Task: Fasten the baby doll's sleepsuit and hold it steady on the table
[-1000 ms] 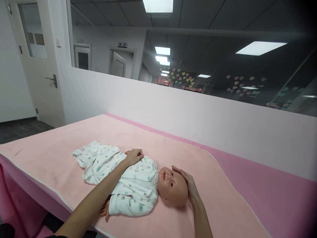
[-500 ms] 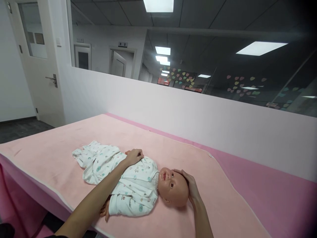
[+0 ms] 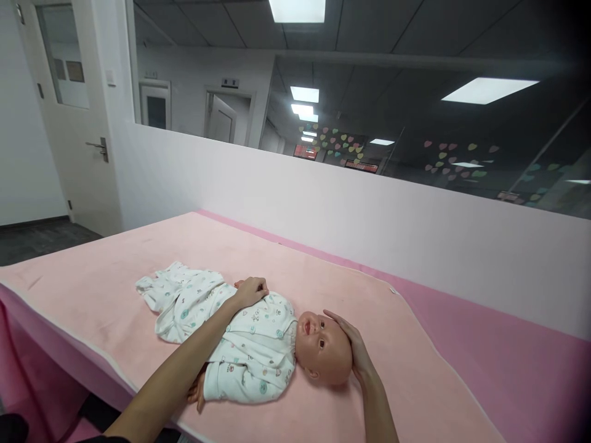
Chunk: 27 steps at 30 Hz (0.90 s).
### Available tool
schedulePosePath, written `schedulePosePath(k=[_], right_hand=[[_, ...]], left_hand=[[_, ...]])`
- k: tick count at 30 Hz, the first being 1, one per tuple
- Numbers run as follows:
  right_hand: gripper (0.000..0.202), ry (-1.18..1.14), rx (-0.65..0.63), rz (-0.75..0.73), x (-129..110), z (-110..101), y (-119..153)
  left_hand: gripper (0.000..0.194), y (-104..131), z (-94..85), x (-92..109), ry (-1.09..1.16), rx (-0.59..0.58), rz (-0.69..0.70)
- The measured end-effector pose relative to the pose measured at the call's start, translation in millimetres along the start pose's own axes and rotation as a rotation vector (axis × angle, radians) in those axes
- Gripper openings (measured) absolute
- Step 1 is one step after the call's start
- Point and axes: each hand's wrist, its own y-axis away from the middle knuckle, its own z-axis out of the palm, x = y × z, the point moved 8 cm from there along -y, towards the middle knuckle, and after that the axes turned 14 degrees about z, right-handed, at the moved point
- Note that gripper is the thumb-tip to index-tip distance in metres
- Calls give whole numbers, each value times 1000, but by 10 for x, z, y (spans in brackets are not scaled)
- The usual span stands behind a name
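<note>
A baby doll (image 3: 323, 354) lies on its back on a pink blanket (image 3: 406, 369), its head to the right. It wears a white outfit (image 3: 249, 369) with small printed figures, the legs of which stretch to the left. My left hand (image 3: 252, 291) rests on the far side of the doll's chest, near its far hand, with its fingers curled; what they hold, if anything, is hidden. Against the top of the doll's head lies my right hand (image 3: 357, 347), its fingers stretched along the far side of the head.
The blanket covers a table with a pink cloth (image 3: 530, 363) under it. Behind the table stands a white wall (image 3: 323, 203) with a long window above. A door (image 3: 83, 135) is at the left.
The fingers of my right hand have lifted slightly off the doll's forehead. My left hand has stayed in place on the chest.
</note>
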Motion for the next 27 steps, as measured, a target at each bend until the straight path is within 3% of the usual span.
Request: schedulePosePath(k=[4,9,16,27], right_hand=[[41,-20,9,-14,20,-34,-47],[50,-97,205,-129,-1,-288,-92],[44,17,-7,-6,28,-99,-49],[40,-70,69,-23,31,-125,-72]], left_hand=[[10,10,-10,6,-10,6,-12],[10,8,-12,6,-12,-1,-14],[9,8,-14,7,-13,-7,-23],[9,10,-21,7,3,3,-25]])
